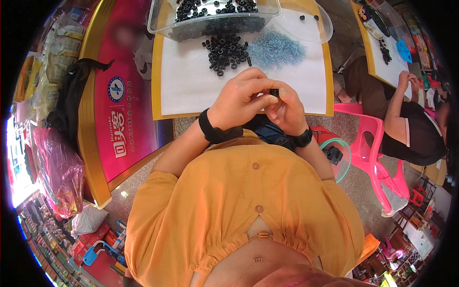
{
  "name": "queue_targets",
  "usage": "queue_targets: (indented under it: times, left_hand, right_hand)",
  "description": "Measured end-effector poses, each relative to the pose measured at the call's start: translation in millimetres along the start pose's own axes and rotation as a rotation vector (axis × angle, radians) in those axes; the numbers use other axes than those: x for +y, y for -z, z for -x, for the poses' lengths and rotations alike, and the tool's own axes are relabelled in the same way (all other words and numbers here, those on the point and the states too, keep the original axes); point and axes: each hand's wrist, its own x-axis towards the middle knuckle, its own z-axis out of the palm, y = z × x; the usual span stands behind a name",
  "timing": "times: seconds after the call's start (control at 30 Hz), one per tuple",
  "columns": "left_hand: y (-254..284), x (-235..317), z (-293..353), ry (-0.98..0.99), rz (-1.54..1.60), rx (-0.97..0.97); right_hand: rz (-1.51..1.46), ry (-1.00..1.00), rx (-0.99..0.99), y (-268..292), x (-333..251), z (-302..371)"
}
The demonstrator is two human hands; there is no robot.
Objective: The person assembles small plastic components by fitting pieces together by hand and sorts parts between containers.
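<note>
My left hand (241, 98) and my right hand (286, 109) meet over the near edge of a white mat (191, 81). Together their fingertips pinch one small black ring part (274, 92). Both wrists wear black bands. Farther out on the mat lies a pile of black ring parts (227, 50), with a heap of small pale blue pieces (277, 49) next to it on the right.
A clear plastic tray (210, 14) with more black parts stands at the mat's far edge, a clear lid (306, 21) beside it. At the right another person (406, 119) sits on a pink chair (377, 158) at a second table. A red board (124, 95) is at left.
</note>
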Motion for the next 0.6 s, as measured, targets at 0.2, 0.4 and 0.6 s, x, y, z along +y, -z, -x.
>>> queue_targets:
  times: [0.2, 0.4, 0.6]
  left_hand:
    - [-2.9, 5.7, -4.5, -0.045, -0.037, -0.038]
    - [-5.6, -1.7, -4.9, -0.082, -0.012, -0.007]
    - [-3.4, -2.0, -9.5, -0.065, 0.013, 0.009]
  right_hand:
    - [0.013, 0.031, -0.071, 12.0, 0.9, 0.0]
    - [0.067, 0.088, -0.028, 11.8, 0.4, 1.1]
    - [0.032, 0.045, -0.021, 3.0, -12.2, -1.7]
